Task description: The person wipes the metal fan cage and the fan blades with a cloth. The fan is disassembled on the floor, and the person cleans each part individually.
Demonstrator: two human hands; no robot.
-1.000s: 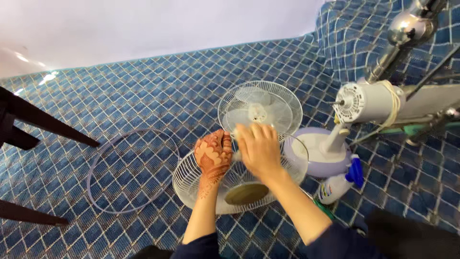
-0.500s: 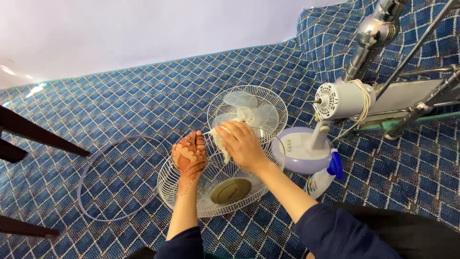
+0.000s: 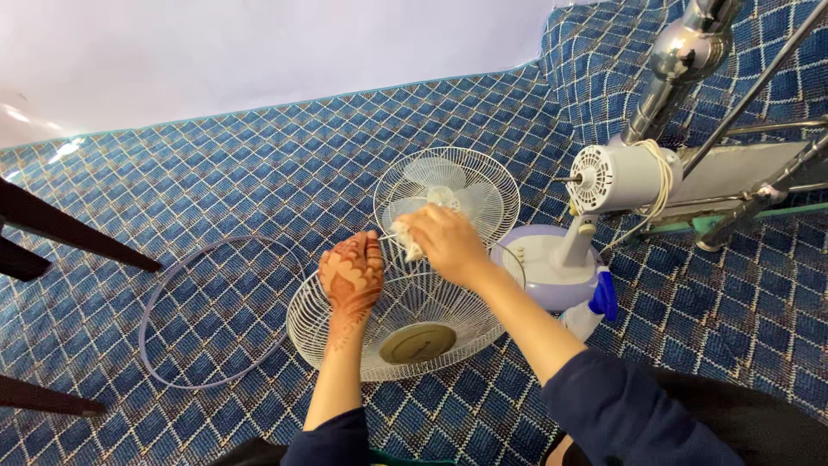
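Note:
A white wire fan guard (image 3: pixel 392 349) with a round tan centre disc lies on the blue patterned carpet. My left hand (image 3: pixel 351 274), marked with henna, grips its far rim. My right hand (image 3: pixel 442 242) is closed on a pale cloth (image 3: pixel 410 246) pressed against the guard's wires near the far rim. Just behind lies a second wire guard (image 3: pixel 496 185) with the pale fan blades (image 3: pixel 444 197) resting in it.
The fan's motor head (image 3: pixel 612 177) and lilac base (image 3: pixel 539 272) stand at the right. A spray bottle with a blue trigger (image 3: pixel 595 306) lies beside the base. A thin lilac ring (image 3: pixel 159 298) lies at the left. Dark furniture legs (image 3: pixel 60 229) sit far left, metal tubing (image 3: pixel 690 52) upper right.
My right hand has slid the cloth a little along the guard's far rim. My left hand keeps its hold on the rim. The view has shifted slightly.

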